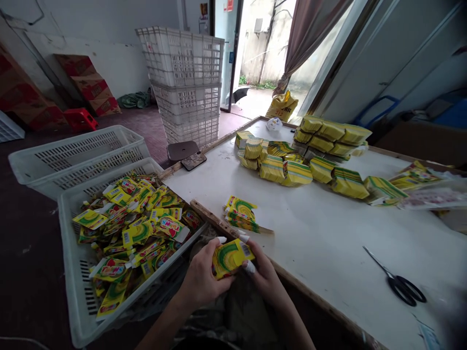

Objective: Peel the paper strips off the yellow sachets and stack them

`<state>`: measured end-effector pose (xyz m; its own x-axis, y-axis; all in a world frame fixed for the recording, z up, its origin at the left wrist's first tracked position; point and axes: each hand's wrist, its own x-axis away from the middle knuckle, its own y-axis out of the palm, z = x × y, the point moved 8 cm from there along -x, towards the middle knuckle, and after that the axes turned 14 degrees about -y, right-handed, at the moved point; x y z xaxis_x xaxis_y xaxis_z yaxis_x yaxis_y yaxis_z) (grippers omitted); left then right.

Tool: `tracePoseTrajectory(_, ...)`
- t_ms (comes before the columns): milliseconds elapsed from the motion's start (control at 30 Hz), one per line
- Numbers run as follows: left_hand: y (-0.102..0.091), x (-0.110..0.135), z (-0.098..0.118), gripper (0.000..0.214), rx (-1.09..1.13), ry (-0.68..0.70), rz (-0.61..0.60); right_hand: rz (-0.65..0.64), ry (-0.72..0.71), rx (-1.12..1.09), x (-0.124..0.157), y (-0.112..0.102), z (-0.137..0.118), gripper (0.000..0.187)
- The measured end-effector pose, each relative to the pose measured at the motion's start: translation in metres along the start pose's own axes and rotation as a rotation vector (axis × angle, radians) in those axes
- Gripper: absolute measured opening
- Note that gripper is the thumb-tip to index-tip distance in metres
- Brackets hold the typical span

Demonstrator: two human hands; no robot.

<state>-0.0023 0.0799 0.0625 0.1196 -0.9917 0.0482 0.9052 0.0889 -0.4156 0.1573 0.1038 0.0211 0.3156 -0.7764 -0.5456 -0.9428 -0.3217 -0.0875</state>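
Both of my hands grip one small stack of yellow-green packets (229, 256) just in front of the table's near edge. My left hand (202, 277) wraps the stack's left side with the thumb on top. My right hand (264, 274) pinches its right side; white tape covers the fingertips. A short pile of the same packets (241, 213) lies on the white table (328, 243) just beyond my hands. To my left, a white plastic crate (78, 296) is full of loose packets (134, 228).
Bundled packet stacks (292, 163) cover the far middle of the table. Black scissors (399, 282) lie at right. A phone (193, 160) rests at the table's left corner. Stacked white crates (186, 82) stand by an open door. Another crate (76, 155) sits further left.
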Motion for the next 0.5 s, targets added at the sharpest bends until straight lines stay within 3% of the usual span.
tracePoseTrajectory(100, -0.002, -0.005, -0.006, 0.064, 0.121, -0.039, 0.013, 0.035, -0.020, 0.027, -0.009, 0.001, 0.004, 0.058)
tracePoseTrajectory(200, -0.038, -0.016, -0.023, 0.074, 0.583, -0.090, 0.239, 0.121, -0.007, 0.126, -0.029, -0.016, 0.016, 0.067)
tracePoseTrajectory(233, -0.053, -0.019, -0.033, 0.070, 0.766, -0.111, 0.342, 0.179, 0.003, 0.229, -0.037, -0.027, 0.021, 0.062)
tracePoseTrajectory(300, -0.070, -0.026, -0.050, 0.044, 0.987, -0.213, 0.433, 0.286, 0.031, 0.482, -0.052, -0.051, 0.030, 0.049)
tracePoseTrajectory(400, -0.064, -0.032, -0.070, 0.035, 1.097, -0.459, 0.341, 0.279, 0.059, 0.627, -0.072, -0.065, 0.045, 0.042)
tracePoseTrajectory(500, -0.041, -0.028, -0.076, 0.025, 1.028, -0.534, 0.195, 0.227, 0.058, 0.683, -0.083, -0.066, 0.051, 0.040)
